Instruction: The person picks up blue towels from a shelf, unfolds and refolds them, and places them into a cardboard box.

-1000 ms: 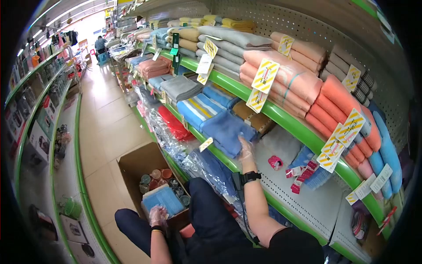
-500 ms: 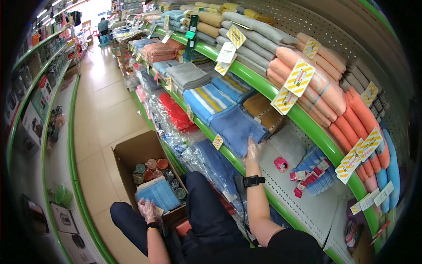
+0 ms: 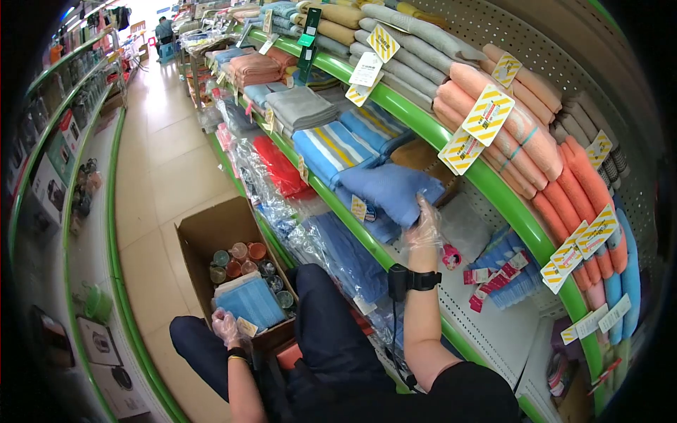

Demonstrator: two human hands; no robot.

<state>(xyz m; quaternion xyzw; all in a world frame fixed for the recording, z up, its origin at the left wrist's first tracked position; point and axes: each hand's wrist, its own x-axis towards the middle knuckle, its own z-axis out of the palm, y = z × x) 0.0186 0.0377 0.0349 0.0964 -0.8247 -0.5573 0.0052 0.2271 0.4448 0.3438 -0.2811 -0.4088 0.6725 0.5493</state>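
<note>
My right hand [image 3: 423, 227], in a clear plastic glove, is closed on the edge of a folded blue towel [image 3: 395, 189] on the middle shelf. The towel's near part is raised and bent over the blue towels beneath it. My left hand [image 3: 227, 328], also gloved, is at the near left corner of an open cardboard box [image 3: 201, 229]. Its fingers are curled beside a stack of light blue towels [image 3: 252, 302]; what they hold is hidden. A tag [image 3: 247, 327] lies by these towels. Several lidded jars or cups [image 3: 240, 252] stand in the box.
Striped towels [image 3: 331, 150] and grey towels [image 3: 300, 107] lie left of my right hand. Above is a green shelf edge [image 3: 416, 116] with hanging price tags [image 3: 489, 115]. Blue packs with pink labels [image 3: 504, 271] sit to the right. A person [image 3: 164, 32] is far down the aisle.
My right hand has lifted the near part of the blue towel, which lay flat before. My left hand has shifted slightly left and its fingers are more curled.
</note>
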